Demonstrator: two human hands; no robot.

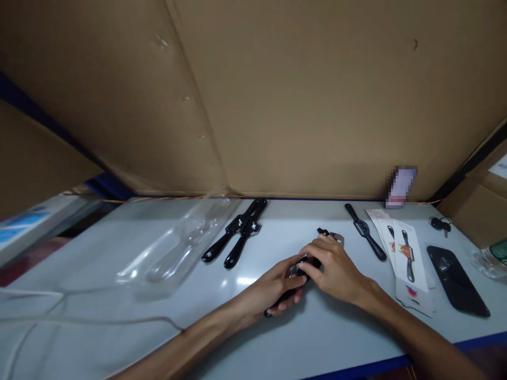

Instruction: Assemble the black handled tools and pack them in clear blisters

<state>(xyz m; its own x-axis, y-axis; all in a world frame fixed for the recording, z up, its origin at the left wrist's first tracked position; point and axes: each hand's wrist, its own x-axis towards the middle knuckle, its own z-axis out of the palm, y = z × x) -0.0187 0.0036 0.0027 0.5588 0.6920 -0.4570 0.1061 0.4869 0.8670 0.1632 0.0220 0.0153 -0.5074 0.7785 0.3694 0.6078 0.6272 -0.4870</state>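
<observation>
Near the middle of the table's front part, my left hand (283, 285) is wrapped round the lower handle of a black spokeshave-like tool (285, 296). My right hand (330, 264) is closed over the tool's middle, with its thumb and fingers at the metal part there; the fingers hide much of it. A small metal plate (339, 239) shows just beyond my right knuckles. Two similar black tools (242, 232) lie side by side to the left of my hands. Another black tool (365, 231) rests to the right.
Clear plastic packaging (182, 243) lies at the left on the white table (222, 322). Printed cards (407, 253), a black phone (457, 279), keys (440, 224) and a clear bottle (491, 261) are at the right. Cardboard (297, 105) stands behind; a pale cable (99, 319) crosses the left front.
</observation>
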